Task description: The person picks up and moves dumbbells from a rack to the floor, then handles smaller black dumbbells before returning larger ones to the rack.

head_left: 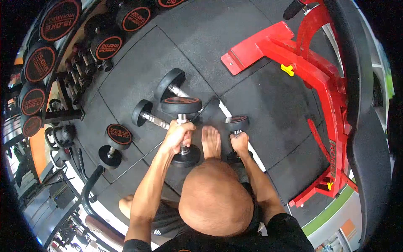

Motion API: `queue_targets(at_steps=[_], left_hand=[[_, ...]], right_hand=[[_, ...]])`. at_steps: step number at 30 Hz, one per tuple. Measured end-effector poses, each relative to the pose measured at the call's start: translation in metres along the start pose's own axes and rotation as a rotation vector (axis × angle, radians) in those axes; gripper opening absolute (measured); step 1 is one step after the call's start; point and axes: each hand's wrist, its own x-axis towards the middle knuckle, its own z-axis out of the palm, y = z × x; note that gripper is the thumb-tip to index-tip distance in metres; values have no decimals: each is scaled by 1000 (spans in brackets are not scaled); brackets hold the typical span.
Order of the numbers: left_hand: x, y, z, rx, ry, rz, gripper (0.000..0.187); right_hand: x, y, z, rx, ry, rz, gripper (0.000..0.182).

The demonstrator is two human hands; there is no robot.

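Observation:
My left hand is wrapped round the chrome handle of a large dumbbell, which stands nearly on end with one black head above the fist and the other below. To its right, my right hand grips a smaller dumbbell, also on end, its lower head partly hidden by the hand and arm. Between the two hands a bare foot rests on the floor. Just beyond the left fist lie a dumbbell with a thick black head and a dumbbell with a smaller head, their far ends hidden.
Another dumbbell is on the black mat floor at left. A rack of round dumbbells lines the upper left. A red steel frame with a black pad borders the right. A bald head covers the lower middle.

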Motion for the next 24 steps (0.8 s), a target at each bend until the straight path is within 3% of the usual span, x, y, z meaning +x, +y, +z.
queue_targets(at_steps=[4, 5, 8, 9, 12, 14, 16, 24], left_hand=[[-6, -2, -3, 10, 19, -13, 24], [-8, -2, -6, -8, 15, -14, 24], [-19, 3, -13, -42, -4, -1, 24], [-24, 1, -15, -38, 14, -4, 25], [-49, -2, -18, -68, 69, -46, 26], [-70, 1, -21, -119, 61, -71, 26], [-101, 9, -21, -112, 83, -104, 25], [-221, 40, -36, -139, 131, -122, 19]], right_hand=[[1, -5, -4, 10, -54, 35, 29], [2, -8, -9, 10, -149, 153, 32], [-2, -14, -11, 18, -134, 139, 31], [2, 2, 1, 3, -27, 28, 29], [8, 15, 11, -41, -26, 72, 29], [-5, -17, -14, 90, -201, 261, 26], [-9, -18, -22, 184, -268, 289, 23], [-89, -65, -102, 325, -276, 362, 22]])
